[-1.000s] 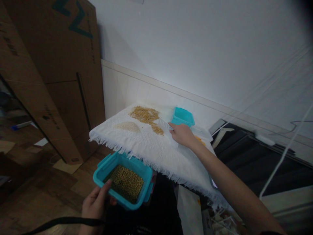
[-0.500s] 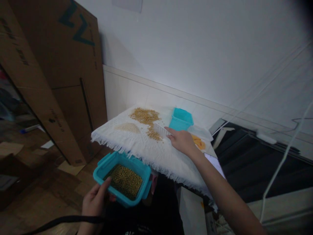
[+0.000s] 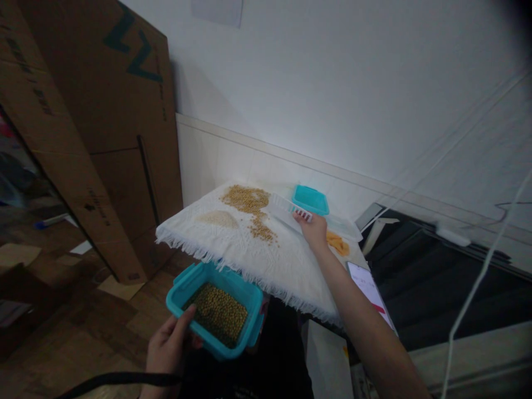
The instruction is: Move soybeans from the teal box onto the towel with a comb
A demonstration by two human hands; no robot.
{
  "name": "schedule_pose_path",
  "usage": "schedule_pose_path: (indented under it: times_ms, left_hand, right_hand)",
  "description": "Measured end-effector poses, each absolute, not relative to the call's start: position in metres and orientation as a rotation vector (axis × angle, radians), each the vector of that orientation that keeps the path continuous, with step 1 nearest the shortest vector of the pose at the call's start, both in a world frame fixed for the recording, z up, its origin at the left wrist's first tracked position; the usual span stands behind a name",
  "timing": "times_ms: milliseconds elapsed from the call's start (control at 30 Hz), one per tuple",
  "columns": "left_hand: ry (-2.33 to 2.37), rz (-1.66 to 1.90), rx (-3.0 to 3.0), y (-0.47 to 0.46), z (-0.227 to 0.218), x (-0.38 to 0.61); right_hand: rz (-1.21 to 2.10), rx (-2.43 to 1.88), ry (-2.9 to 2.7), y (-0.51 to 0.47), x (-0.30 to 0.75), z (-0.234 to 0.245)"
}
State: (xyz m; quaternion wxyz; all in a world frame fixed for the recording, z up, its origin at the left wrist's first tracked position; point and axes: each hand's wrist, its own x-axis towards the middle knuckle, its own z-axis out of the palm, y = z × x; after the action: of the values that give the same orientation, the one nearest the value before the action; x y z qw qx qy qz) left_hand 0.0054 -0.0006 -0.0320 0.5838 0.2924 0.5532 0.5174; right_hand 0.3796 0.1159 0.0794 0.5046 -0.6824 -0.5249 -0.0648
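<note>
Left hand (image 3: 168,338) clasping bean tub (image 3: 233,280), right hand (image 3: 315,228) gripping tray (image 3: 283,207), teal container (image 3: 310,200) behind, cloth (image 3: 338,243), phone (image 3: 369,289) nearby

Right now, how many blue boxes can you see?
2. One blue box is in the left hand; the other box sits beyond the right hand, near the wall.

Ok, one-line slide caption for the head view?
Left hand holding a turquoise tub of beans; right hand, a white slotted piece.

The 2 tubs (image 3: 238,282) look smooth plastic, the cloth (image 3: 286,266) rough-woven, the carton (image 3: 112,111) matt cardboard, the floor (image 3: 83,332) wood.
</note>
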Motion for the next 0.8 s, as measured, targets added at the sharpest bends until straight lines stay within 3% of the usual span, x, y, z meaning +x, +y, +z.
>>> schedule_pose_path:
  times_ms: [400, 800]
  left_hand:
    - [1.369, 1.158, 0.850, 0.005, -0.039, -0.002]
    - [1.349, 1.171, 0.763, 0.005, -0.034, -0.003]
  right_hand:
    - [0.197, -1.586, -1.326, 0.174, 0.406, 0.061]
    - [0.379, -1.503, -1.414, 0.165, 0.404, 0.065]
